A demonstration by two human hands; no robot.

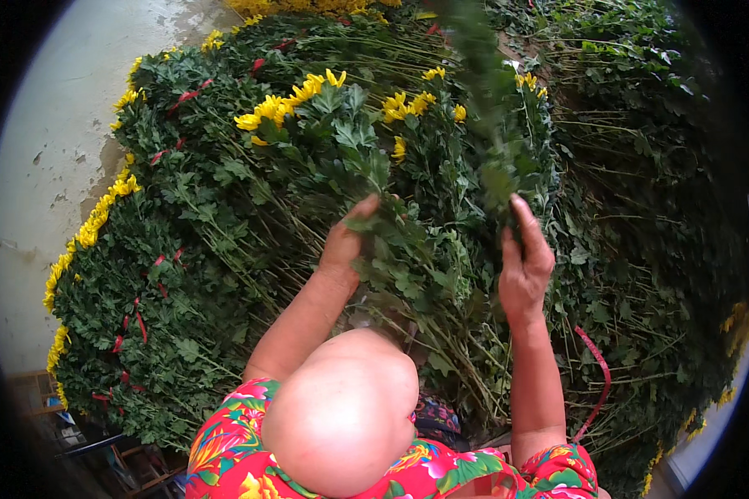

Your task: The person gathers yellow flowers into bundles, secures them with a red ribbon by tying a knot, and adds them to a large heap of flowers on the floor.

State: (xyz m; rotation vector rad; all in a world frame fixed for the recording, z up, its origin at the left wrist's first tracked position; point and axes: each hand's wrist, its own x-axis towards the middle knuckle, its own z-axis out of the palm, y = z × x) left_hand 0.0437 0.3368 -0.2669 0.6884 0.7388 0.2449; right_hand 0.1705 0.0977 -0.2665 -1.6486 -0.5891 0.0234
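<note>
My left hand [344, 240] is closed around the stems of a bunch of yellow chrysanthemums [324, 125], whose blooms point away from me. My right hand [527, 262] grips a leafy chrysanthemum stem [496, 143], which is blurred and stands up towards the top of the view. Between and beyond both hands lie more chrysanthemums with yellow blooms [406, 106], their cut stems [474, 374] pointing towards me. The fingertips of both hands are partly hidden by leaves.
Bundles tied with red ribbon [187, 96] are piled at the left, their yellow heads [93, 218] along a pale, peeling wall [44, 150]. Leafy stems [636, 249] heap up at the right, with a loose red strip [601, 374]. Wooden frames [143, 468] stand at the lower left.
</note>
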